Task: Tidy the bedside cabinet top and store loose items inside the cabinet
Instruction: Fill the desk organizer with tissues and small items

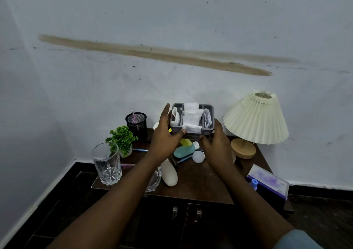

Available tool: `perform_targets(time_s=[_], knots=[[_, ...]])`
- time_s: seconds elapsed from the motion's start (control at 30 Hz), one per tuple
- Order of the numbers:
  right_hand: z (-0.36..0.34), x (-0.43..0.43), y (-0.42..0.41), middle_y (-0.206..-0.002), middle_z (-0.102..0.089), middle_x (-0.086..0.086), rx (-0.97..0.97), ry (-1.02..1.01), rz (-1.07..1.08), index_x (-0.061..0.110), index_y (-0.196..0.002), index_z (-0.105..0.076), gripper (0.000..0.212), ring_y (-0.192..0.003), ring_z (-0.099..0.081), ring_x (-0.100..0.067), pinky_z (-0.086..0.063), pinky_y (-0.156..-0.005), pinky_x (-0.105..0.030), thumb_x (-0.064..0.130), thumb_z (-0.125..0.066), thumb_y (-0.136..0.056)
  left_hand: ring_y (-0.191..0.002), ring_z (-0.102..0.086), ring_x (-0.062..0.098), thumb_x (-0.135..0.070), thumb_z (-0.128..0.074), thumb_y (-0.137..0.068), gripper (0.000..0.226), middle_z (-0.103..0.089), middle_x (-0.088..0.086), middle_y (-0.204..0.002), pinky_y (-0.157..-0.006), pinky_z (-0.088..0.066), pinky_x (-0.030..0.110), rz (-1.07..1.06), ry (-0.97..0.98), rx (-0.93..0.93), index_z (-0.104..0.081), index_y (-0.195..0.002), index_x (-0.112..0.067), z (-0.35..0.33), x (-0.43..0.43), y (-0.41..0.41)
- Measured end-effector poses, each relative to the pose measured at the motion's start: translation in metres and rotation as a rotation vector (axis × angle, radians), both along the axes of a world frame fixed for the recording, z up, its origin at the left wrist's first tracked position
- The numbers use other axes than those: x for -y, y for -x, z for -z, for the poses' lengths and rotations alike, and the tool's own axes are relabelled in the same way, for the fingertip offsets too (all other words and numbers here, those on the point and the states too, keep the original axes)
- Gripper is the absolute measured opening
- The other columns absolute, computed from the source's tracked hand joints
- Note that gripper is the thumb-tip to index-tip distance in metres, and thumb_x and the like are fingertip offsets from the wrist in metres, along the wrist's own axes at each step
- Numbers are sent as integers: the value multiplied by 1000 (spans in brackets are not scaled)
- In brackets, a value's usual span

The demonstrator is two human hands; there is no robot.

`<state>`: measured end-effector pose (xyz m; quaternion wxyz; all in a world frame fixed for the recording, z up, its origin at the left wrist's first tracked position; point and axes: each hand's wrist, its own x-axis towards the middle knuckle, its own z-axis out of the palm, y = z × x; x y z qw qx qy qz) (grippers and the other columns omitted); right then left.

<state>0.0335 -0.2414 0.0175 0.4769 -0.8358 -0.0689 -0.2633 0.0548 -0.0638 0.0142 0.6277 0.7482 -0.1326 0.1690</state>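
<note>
Organizer [192,119], a grey plastic caddy split into compartments and stuffed with crumpled white tissue, is held tilted above the back of the dark wooden cabinet top [200,183], close to the scuffed white wall. The left hand [165,137] clasps its left side, thumb pressed on the front rim and fingers spread up the wall of the caddy; the right hand [217,145] grips the right front corner from below.

Clutter lies directly beneath the lifted caddy: a yellow block [186,142], a teal bottle [184,151] with a white cap on its side, a round white bulb [198,156] and a smooth cream oval bottle [169,174] lying flat. Pens [140,150] are scattered across the wood, partly hidden by the forearms.

On the left edge stands a cut-glass tumbler [107,164], with a small green plastic plant [122,139] in a white pot behind it and a black mesh pen cup [136,123] at the back. A clear glass dish [153,181] sits near the front edge, half covered by the left arm. On the right, a lamp [256,117] with a pleated cream shade rises from a round wooden base. A purple-patterned box [267,183] rests at the right corner. Two dark cabinet doors [187,222] with metal handles are shut below.
</note>
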Motion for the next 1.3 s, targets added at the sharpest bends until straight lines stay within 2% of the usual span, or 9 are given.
perform_targets(time_s=[0.07,0.2,0.33,0.53,0.63,0.73,0.87,1.03,1.3], knots=[[2,-1,-11,-129,-64,-3,-26,-29,25,15,-140,-47,54,-115,-62,-18,-43,-80,-3,-2,-56,-89,-131,-54,-2,-11,-78,-89,94,-49,-14,-150,-104,-51,25,-13,1,-6,-21,-161,-30,0,5,-17],[5,3,-29,-144,-55,-9,-105,-79,-43,10,-154,-30,70,-129,-56,-22,-50,-106,-41,-10,-48,-89,-132,-53,-2,-11,-80,-86,96,-50,-26,-144,-102,-48,19,-2,-13,-2,-23,-160,-34,11,10,-50],[15,10,-38,-150,-49,-12,-175,-120,-93,13,-159,-19,81,-134,-52,-23,-46,-111,-48,-13,-47,-88,-133,-52,-2,-13,-83,-84,95,-52,-19,-146,-109,-49,36,-12,3,-11,-27,-159,-30,28,16,-67],[25,19,-50,-143,-57,-5,-206,-194,-147,23,-157,-22,83,-129,-58,-21,-48,-107,-54,-6,-50,-85,-113,-55,-21,-20,-84,-80,91,-53,-51,-121,-91,-47,7,-96,-113,13,-34,-154,-38,45,24,-76],[29,25,-53,-143,-58,-2,-231,-231,-131,27,-157,-23,87,-128,-59,-17,-50,-107,-51,-5,-50,-81,-105,-60,-17,-25,-83,-79,93,-58,-49,-110,-87,-52,18,-129,-209,2,-30,-153,-44,44,26,-78],[33,26,-56,-139,-60,-2,-232,-244,-118,27,-155,-27,88,-124,-61,-16,-54,-102,-48,-10,-49,-78,-115,-63,13,-32,-82,-80,93,-68,-20,-120,-93,-51,42,-196,-322,14,-28,-155,-41,42,30,-81],[39,30,-61,-132,-65,3,-256,-317,-138,29,-151,-35,84,-119,-65,-12,-56,-96,-34,-11,-49,-78,-123,-45,22,-44,-80,-81,95,-65,-12,-125,-89,-26,40,-283,-450,-54,-23,-156,-44,45,36,-86],[41,35,-63,-121,-70,14,-314,-353,-151,26,-142,-45,68,-107,-67,1,-54,-81,-13,2,-57,-79,-136,-34,26,-47,-73,-83,104,-63,-14,-133,-97,-24,47,-297,-547,-104,-3,-160,-41,50,44,-89],[43,45,-75,-116,-69,-5,-421,-271,-97,14,-133,-53,45,-103,-68,-18,-58,-80,-29,3,-58,-90,-144,-27,33,-51,-63,-87,102,-59,-8,-141,-110,-17,56,-277,-650,-187,2,-162,-30,52,43,-85]])
